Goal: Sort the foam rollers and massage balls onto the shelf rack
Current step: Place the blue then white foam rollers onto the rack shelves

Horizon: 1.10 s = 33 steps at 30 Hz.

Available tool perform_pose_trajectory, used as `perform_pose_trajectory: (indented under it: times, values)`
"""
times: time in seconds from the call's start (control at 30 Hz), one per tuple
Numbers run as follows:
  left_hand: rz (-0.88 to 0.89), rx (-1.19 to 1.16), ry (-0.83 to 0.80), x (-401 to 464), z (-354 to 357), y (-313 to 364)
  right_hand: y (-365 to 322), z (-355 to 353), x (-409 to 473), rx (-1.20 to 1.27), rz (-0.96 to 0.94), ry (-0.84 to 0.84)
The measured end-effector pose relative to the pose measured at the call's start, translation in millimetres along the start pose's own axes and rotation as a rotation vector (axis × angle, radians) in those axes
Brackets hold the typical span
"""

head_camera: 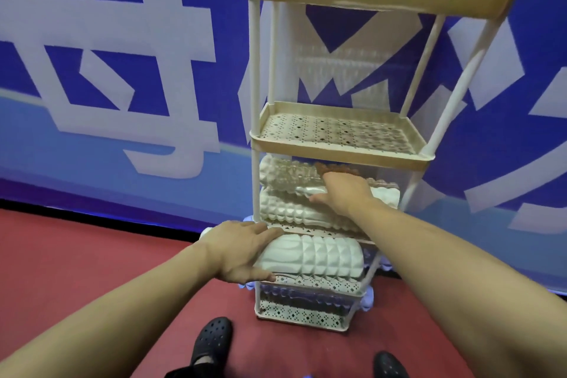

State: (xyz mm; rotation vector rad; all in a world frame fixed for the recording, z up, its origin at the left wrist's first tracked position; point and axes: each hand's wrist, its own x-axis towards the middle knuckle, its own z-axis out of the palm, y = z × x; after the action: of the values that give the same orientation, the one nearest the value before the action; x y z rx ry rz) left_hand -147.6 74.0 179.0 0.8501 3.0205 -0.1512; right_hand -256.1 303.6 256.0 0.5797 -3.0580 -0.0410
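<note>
Left hand [242, 250], fingers spread flat, cups the 9 o'clock end of a white foam roller [319, 256] on a lower tier of the shelf rack [337, 144], probably to seat it lengthwise. Right hand [345, 193] lies open-palmed on stacked rollers [291, 193] one tier up, apparently steadying them; no massage balls identifiable.

One rack [340, 144] is standing here, showing five tiers. White rollers are numbering three that can be told apart: two [285, 176] [294, 209] are lying stacked on the third tier and one [322, 258] is sitting on the fourth. Something purple is showing below, too blurred to count. Two hands [239, 250] [343, 193] are reaching in, and two shoes [211, 337] [389, 365] are showing.
</note>
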Motion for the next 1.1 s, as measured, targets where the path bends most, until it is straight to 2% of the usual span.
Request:
perform_pose_trajectory:
  times: [0.23, 0.37, 0.5, 0.57, 0.67, 0.8, 1.0, 1.1]
  values:
    - [-0.003, -0.047, 0.037, 14, 11, -6, 9, 13, 27, 0.124, 0.048, -0.203]
    - [-0.034, -0.079, 0.070, 16, 4, 0, 17, 16, 27, 0.129, 0.089, -0.216]
    - [-0.050, -0.072, 0.084, 16, -10, 6, 17, 7, 5, 0.165, -0.006, -0.163]
    - [-0.051, -0.058, 0.098, 12, -18, 10, 15, -1, -14, 0.272, -0.106, -0.135]
    - [-0.048, -0.013, 0.124, 6, -35, 18, 14, -15, -42, 0.480, -0.222, -0.248]
    - [-0.025, 0.031, 0.172, -2, -63, 31, 13, -34, -77, 0.404, -0.278, -0.339]
    - [0.051, 0.093, 0.269, -8, -103, 51, 10, -64, -112, 0.366, -0.303, -0.302]
    - [0.067, 0.140, 0.329, -7, -118, 60, 11, -78, -124, 0.272, -0.301, -0.231]
